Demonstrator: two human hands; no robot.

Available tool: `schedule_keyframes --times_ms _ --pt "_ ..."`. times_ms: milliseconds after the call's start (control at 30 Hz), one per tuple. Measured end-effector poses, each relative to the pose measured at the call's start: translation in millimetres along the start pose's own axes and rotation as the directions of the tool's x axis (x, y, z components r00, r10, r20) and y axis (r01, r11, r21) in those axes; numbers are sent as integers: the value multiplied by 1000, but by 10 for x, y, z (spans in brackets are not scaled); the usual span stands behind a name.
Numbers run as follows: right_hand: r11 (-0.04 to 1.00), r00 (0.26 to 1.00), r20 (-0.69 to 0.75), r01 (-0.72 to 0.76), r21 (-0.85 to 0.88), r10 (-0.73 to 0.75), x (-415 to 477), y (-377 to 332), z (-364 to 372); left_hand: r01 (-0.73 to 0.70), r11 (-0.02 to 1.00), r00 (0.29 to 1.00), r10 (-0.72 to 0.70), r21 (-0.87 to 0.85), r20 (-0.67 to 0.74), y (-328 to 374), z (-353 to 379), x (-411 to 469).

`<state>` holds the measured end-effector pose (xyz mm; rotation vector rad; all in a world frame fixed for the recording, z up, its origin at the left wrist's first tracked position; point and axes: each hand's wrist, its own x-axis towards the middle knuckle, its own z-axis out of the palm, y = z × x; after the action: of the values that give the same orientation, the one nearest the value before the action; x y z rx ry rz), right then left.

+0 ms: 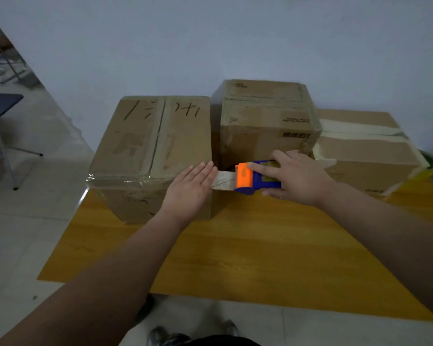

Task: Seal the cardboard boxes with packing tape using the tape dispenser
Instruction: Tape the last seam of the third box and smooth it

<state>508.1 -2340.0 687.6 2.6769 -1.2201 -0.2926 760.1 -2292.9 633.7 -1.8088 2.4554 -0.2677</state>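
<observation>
Head view, nearest first: on the yellow table [235, 245] three cardboard boxes are stood in a row. The left hand [190, 188] is laid flat, fingers straight and together, against the near right corner of the left box [150, 141], where the free end of the tape [224, 179] appears to be pinned. Just beside it, the tape dispenser [250, 178] is gripped from above by the right hand [298, 178], fingers curled round its blue body, orange head toward the left hand. A short strip is drawn taut between them. The step is judged to be anchoring the tape before a pull. Firm pressure should be held on the tape end, and the dispenser drawn level and straight so the strip is not creased or skewed. Behind the dispenser the middle box [265, 126] is stood close, so little room is left for the pull. Farther right, the right box [365, 151] is seen already banded with pale tape.
</observation>
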Motion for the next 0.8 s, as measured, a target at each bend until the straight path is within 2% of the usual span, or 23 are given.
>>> schedule_keyframes --times_ms 133,300,500,600,633,700,800 --pt "998 999 35 20 -61 -18 196 -224 -87 -6 1000 1000 6 -23 2 -18 12 -8" --pt "1000 991 137 -7 -18 9 501 -437 -200 -25 997 1000 25 -67 -13 -46 -16 -27" --pt "997 974 226 16 -80 3 670 -479 -268 -36 997 999 34 -63 -39 -53 -7 -18" --pt "962 894 447 112 -247 11 384 -468 163 -28 997 997 23 -66 -78 -77 69 -48" --pt "974 854 518 79 -212 44 253 -445 379 -28 998 996 22 -64 -91 -77 99 -43" --pt "990 829 547 -138 -5 118 107 -380 652 -7 998 995 1 -58 -97 -58 133 -36" --pt "850 832 513 -416 322 212 158 -324 840 15 996 991 -27 -89 -132 -11 160 -5"
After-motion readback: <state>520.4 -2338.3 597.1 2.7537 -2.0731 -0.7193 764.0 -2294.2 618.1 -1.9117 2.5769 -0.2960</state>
